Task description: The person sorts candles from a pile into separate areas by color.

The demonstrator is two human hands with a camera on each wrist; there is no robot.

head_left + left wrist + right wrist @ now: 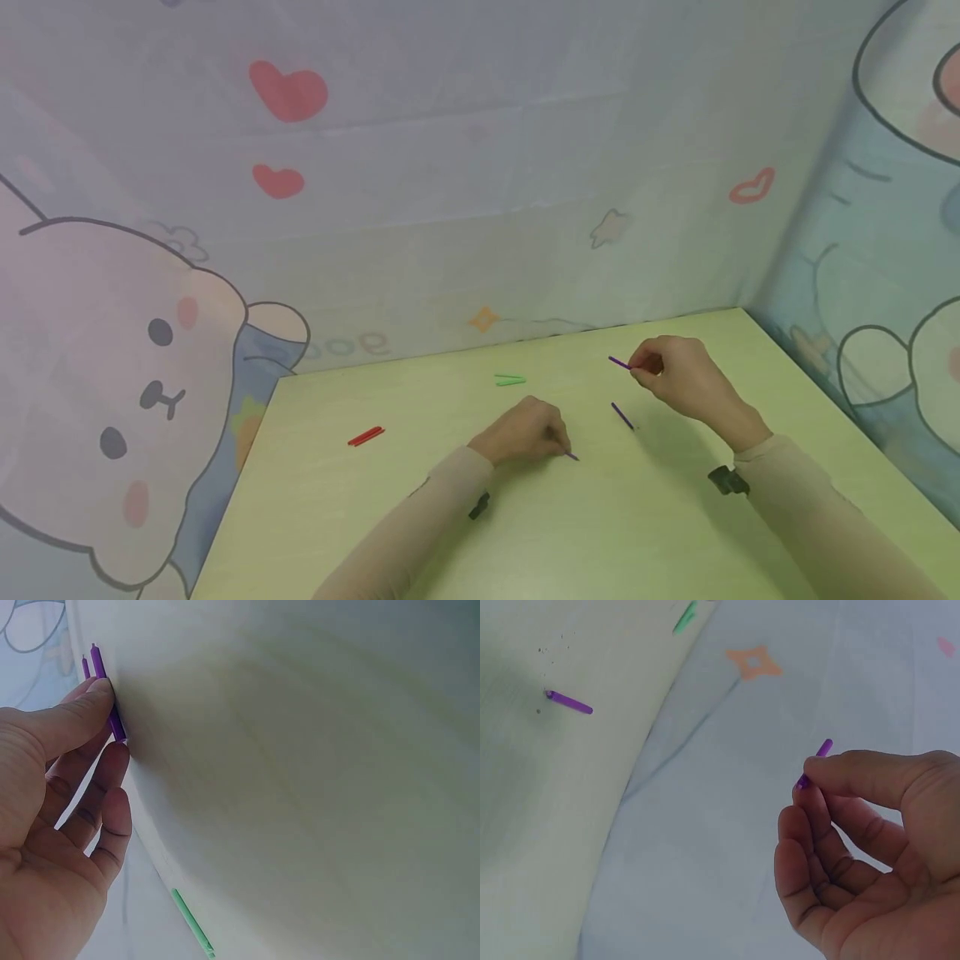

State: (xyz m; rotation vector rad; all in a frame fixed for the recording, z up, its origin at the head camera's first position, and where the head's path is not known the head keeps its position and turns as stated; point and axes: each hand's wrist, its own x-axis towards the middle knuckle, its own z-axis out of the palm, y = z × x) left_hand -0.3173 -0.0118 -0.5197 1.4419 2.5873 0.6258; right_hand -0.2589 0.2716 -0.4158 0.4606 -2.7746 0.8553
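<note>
Near the middle of the table, my left hand (522,431) pinches a thin purple stick (96,658) between thumb and fingertips; a small narrow tip shows at one end. Part of a second purple stick (85,666) appears behind those fingers; I cannot tell whether it is held. My right hand (678,375), raised further right, pinches another short purple stick (825,747) between thumb and index finger. Below it, a purple stick (622,416) lies on the table between the two hands. In the right wrist view, tiny dark specks lie around that stick's tip.
Green sticks (511,381) lie beyond my left hand, near the back of the table (315,517). Red sticks (366,436) lie close together on the left. A printed cloth with hearts and cartoon animals rises behind the table and along its sides.
</note>
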